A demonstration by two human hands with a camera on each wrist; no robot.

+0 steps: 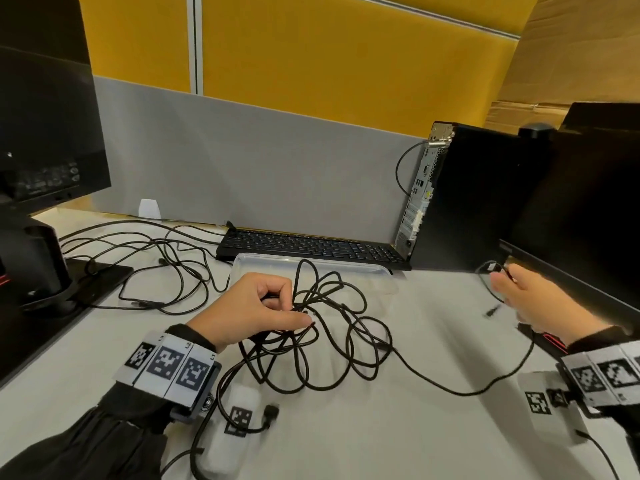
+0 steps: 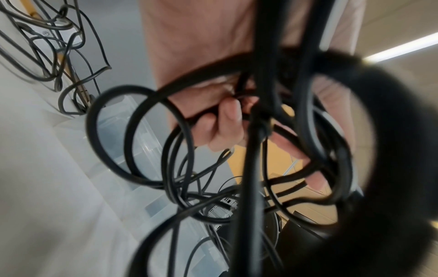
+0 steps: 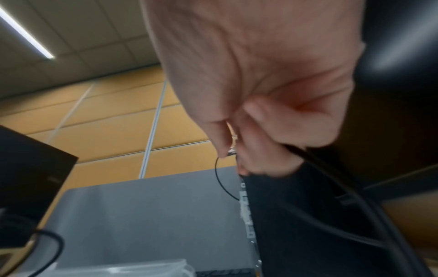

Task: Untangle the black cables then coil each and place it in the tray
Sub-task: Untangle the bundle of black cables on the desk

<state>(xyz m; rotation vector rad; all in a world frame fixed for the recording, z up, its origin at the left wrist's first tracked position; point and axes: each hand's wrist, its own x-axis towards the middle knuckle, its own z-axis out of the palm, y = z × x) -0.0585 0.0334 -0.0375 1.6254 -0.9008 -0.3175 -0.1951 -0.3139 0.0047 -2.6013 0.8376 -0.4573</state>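
Observation:
A tangle of black cables lies on the white desk in front of a clear plastic tray. My left hand grips several strands at the tangle's left side; in the left wrist view its fingers curl round the loops. My right hand is raised at the right and pinches one thin black cable that runs back to the tangle. In the right wrist view that hand is curled on the cable. A plug end dangles below it.
A black keyboard lies behind the tray, a PC tower stands at the back right, and monitors flank both sides. More cables sprawl at the left by a monitor base. A white device sits near the front edge.

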